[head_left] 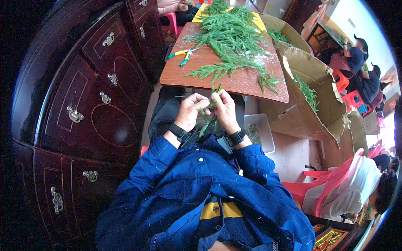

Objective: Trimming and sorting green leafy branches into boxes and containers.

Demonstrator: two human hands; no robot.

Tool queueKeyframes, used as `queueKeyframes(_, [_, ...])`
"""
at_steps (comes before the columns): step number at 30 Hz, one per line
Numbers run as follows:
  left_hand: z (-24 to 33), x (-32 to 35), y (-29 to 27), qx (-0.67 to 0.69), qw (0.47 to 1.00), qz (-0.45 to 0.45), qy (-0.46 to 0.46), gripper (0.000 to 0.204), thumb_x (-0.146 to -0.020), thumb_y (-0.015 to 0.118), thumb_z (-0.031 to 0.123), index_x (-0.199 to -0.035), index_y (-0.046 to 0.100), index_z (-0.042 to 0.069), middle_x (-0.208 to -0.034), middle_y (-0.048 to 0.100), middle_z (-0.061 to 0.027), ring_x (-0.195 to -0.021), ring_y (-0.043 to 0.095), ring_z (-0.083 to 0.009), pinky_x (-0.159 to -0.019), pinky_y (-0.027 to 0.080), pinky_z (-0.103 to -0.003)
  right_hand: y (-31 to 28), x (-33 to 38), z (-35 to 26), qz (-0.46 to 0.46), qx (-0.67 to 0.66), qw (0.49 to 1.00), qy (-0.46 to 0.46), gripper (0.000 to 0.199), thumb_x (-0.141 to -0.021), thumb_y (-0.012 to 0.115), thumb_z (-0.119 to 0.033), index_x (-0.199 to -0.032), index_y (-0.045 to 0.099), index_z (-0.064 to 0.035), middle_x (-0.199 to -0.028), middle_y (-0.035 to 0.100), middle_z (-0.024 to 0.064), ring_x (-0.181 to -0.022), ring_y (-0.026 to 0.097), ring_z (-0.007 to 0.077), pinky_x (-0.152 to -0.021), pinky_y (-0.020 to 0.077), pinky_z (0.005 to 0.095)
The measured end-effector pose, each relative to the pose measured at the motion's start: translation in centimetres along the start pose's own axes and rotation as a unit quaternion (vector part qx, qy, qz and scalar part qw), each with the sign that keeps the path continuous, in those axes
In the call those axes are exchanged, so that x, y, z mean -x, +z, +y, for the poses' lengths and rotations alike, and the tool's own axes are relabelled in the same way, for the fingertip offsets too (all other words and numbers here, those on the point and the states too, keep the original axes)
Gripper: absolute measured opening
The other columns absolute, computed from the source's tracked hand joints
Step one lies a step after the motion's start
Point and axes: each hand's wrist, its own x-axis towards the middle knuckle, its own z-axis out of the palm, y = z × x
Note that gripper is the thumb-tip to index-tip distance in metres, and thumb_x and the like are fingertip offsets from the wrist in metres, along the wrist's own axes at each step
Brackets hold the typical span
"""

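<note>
Over my lap, close to the table's near edge, my left hand [194,109] and my right hand [225,109] pinch a small green artificial fern sprig [204,126] between them. Its feathery leaves hang below my fingers, and a short tip sticks up above them. Where exactly each finger grips the stem is partly hidden. A thin wire or stem [181,96] juts out left of my left hand. On the brown table [176,73] ahead lie a large pile of green fern sprigs [234,35] and a pair of pliers [184,55] with yellow and green handles, jaws toward the pile.
Cardboard boxes [301,67] holding more greenery stand right of the table. A pale plastic bin [264,129] sits on the floor by my right knee. Dark wooden cabinets [92,100] line my left side. Several people sit at the right, on and near red stools [351,99]; another person [167,6] sits beyond the table.
</note>
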Motion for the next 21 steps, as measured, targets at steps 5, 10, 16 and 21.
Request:
queueKeyframes(5, [0.1,0.1,0.0,-0.005,1.000,-0.002,0.015,0.004,-0.088,0.065,0.007,-0.091,0.063,0.005,-0.081,0.065,-0.0030,-0.062,0.059,-0.0107,-0.059,0.049,-0.024,-0.1,0.1,-0.8,-0.013,-0.024,0.999,0.047,0.015,-0.098,0.057,-0.018,-0.088,0.052,-0.0081,-0.078,0.055,-0.0038,-0.067,0.050,0.0029,-0.054,0.0433,0.0189])
queueKeyframes(10, [0.2,0.0,-0.5,-0.029,0.998,0.034,0.038,0.002,-0.088,0.063,0.003,-0.088,0.061,0.003,-0.079,0.064,-0.0037,-0.062,0.058,-0.0109,-0.058,0.049,-0.024,0.4,0.5,-1.3,-0.019,-0.044,0.998,0.044,0.010,-0.094,0.060,-0.011,-0.089,0.053,-0.0068,-0.083,0.059,-0.0003,-0.071,0.055,0.0051,-0.057,0.0463,0.0216])
queueKeyframes(16, [0.6,-0.2,-1.0,-0.045,0.995,0.071,0.048,0.003,-0.086,0.066,0.004,-0.086,0.063,0.002,-0.076,0.063,-0.0026,-0.059,0.058,-0.0105,-0.056,0.047,-0.024,1.1,0.7,-1.3,-0.020,0.172,0.974,-0.145,0.010,-0.086,0.065,-0.003,-0.093,0.057,-0.0047,-0.087,0.063,0.0037,-0.077,0.064,0.0122,-0.064,0.0521,0.0284])
queueKeyframes(21, [0.4,-0.2,-1.0,-0.044,0.995,0.081,0.043,0.003,-0.086,0.065,0.003,-0.084,0.063,0.002,-0.075,0.063,-0.0024,-0.059,0.057,-0.0104,-0.055,0.047,-0.024,1.0,1.0,-1.9,-0.020,0.378,0.885,-0.270,0.022,-0.080,0.063,0.001,-0.100,0.060,-0.0063,-0.087,0.062,0.0111,-0.075,0.065,0.0285,-0.064,0.0532,0.0371])
